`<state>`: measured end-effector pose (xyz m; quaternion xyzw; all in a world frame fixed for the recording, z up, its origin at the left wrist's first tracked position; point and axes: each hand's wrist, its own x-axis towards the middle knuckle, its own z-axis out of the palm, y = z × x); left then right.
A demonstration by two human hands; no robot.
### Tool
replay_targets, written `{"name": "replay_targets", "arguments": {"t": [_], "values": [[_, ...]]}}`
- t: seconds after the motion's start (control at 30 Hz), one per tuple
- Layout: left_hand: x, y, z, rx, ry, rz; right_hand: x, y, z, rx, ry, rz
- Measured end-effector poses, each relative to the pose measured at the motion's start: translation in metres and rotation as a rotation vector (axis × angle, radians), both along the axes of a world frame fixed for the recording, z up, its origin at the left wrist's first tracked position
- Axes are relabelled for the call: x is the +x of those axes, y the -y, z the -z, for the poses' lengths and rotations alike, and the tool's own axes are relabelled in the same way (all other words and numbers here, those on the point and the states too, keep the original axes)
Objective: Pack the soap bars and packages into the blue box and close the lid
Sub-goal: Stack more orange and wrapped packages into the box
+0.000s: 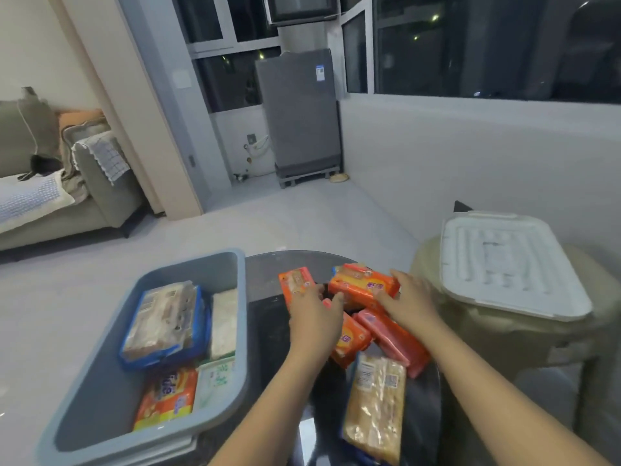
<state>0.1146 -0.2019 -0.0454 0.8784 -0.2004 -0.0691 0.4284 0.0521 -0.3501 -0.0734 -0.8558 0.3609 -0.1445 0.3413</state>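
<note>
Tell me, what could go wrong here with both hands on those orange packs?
The orange pack between both hands sits atop a loose pile; lifting it might knock the pink pack off the dark table. The blue box already holds several packages, so the white lid may not shut flat.

Dim indoor light, soft blur, wide-angle edge distortion.

— What does the room show?
— A pale grey floor (302,216) runs to white walls (453,146). Dark windows (487,45) sit above, with small lights outside.
— And furniture?
— A grey-green sofa (97,183) stands at the left, draped with cloths (107,156). A tall grey appliance (299,112) stands on a low stand in the far corner, beside a beige pillar (134,105).
</note>
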Motion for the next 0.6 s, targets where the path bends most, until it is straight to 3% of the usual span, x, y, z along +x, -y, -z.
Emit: {"name": "replay_targets", "arguments": {"t": [0.17,0.3,0.43,0.6], "values": [[0.015,-0.001,0.035,0.148,-0.144,-0.174,0.005,0.004,0.006,0.15,0.028,-0.009],[0.019,-0.003,0.052,0.094,-0.283,-0.182,0.007,0.003,0.007,0.257,0.081,-0.038],[0.021,-0.001,0.056,0.12,-0.276,-0.181,0.009,0.003,0.008,0.278,0.157,-0.045],[0.022,0.0,0.059,0.011,-0.309,-0.186,0.011,0.002,0.009,0.25,0.241,-0.046]]}}
